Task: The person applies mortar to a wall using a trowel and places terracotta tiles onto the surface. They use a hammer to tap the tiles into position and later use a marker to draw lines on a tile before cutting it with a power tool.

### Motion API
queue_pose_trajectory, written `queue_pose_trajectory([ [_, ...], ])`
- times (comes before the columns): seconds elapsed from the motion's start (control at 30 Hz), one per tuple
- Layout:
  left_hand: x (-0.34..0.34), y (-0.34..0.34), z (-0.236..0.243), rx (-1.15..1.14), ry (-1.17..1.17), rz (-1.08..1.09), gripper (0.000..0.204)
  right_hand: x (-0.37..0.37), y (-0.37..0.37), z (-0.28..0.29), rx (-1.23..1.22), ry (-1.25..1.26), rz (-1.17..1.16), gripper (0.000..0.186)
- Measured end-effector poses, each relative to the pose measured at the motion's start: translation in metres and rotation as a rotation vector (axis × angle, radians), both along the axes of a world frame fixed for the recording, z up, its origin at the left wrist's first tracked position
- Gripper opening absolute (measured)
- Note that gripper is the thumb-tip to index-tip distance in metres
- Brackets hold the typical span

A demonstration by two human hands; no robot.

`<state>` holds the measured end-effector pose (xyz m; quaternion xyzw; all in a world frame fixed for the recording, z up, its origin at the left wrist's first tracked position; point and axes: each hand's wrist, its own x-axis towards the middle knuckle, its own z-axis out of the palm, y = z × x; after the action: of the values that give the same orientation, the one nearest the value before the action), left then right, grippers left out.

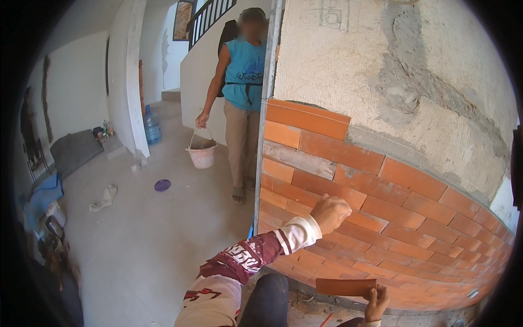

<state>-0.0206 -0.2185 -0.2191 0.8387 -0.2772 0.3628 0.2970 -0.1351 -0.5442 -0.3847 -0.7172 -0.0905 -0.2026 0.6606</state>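
My left hand (331, 213) is raised in front of the brick-tiled wall (406, 218), its fingers curled closed; whatever they may hold is hidden. Lower down on the right, my right hand (377, 303) grips the end of a thin reddish-brown brick tile (343, 287), thumb on its face. The tile is held roughly level, just in front of the bottom of the wall. Rows of orange tiles cover the lower wall, and a single tile (308, 117) sits at the left end of the top row. A thin string (376, 136) runs across the wall near that tile.
A co-worker in a blue sleeveless shirt (243, 68) stands past the wall's left edge, holding a pale bucket (202, 155). On the grey floor are a purple lid (162, 185), a whitish cloth (104, 199) and a blue water jug (152, 126). A red stick (327, 320) lies below my right hand.
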Motion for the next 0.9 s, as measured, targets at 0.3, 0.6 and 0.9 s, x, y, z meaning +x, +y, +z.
queue_pose_trajectory([
  [0.3, 0.003, -0.004, 0.012, 0.115, -0.048, 0.041, 0.01, 0.001, -0.001, 0.002, -0.014, -0.002, 0.037, 0.019],
  [0.6, 0.005, 0.007, 0.051, -0.042, -0.398, 0.185, 0.042, 0.0, -0.002, -0.008, 0.001, 0.101, -0.073, 0.02],
  [0.9, 0.009, 0.008, 0.108, 0.158, -0.341, 0.561, 0.056, -0.006, 0.003, -0.019, 0.026, 0.087, -0.077, 0.021],
])
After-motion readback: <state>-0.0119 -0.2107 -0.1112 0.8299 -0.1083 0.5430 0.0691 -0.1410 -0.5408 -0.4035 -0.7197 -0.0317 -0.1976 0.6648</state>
